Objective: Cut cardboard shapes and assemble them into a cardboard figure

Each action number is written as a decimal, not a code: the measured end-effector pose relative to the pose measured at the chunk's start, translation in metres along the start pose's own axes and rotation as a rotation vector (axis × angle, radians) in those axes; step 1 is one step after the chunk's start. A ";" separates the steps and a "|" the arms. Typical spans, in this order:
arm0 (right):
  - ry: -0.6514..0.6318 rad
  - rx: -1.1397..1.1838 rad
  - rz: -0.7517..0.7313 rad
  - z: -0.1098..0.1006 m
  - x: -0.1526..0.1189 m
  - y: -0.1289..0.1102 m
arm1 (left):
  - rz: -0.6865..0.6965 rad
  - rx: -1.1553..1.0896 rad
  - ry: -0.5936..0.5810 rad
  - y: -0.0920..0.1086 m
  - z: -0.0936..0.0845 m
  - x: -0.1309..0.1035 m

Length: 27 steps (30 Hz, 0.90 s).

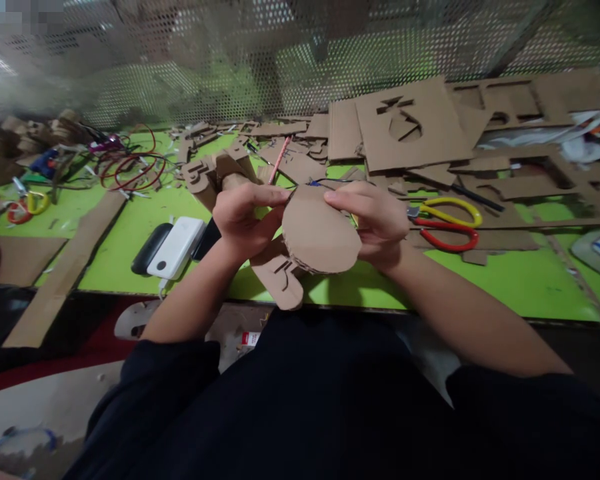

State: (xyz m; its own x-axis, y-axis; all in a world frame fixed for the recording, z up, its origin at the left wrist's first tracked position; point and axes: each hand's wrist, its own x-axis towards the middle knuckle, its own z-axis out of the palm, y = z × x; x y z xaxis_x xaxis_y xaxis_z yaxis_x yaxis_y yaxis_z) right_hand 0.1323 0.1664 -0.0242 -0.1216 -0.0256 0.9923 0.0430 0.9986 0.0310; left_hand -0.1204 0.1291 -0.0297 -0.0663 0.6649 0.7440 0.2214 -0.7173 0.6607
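Between my two hands is a round cardboard disc (321, 230), held over the green table with its flat face tilted toward me. My left hand (253, 217) pinches its left edge, thumb and fingers closed. On the right edge my right hand (367, 217) grips it, the thumb lying along the top and the other fingers curled behind. The disc's lower rim shows rough, layered corrugation. Just below and left of it lies a rounded cardboard piece (285, 283) with slits cut in it. Behind my left hand stands a built-up cardboard part (213, 173).
Wire cutters with red and yellow handles (450, 223) lie right of my right hand. A white power bank (177, 248) sits left, near scissors (27, 203) and coiled red wire (135, 170). Cut cardboard sheets (413, 127) cover the back right, before a perforated metal screen (280, 67).
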 end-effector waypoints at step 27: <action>-0.153 -0.388 -0.201 -0.011 -0.003 0.003 | -0.185 -0.287 -0.267 0.020 -0.016 0.026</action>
State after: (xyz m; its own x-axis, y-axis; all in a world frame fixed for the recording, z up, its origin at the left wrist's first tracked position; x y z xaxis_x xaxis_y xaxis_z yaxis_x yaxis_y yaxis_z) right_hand 0.1434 0.1693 -0.0254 -0.3096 -0.1811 0.9335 0.3674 0.8827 0.2931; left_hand -0.1328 0.1286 0.0044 0.1828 0.7914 0.5833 -0.0524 -0.5846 0.8096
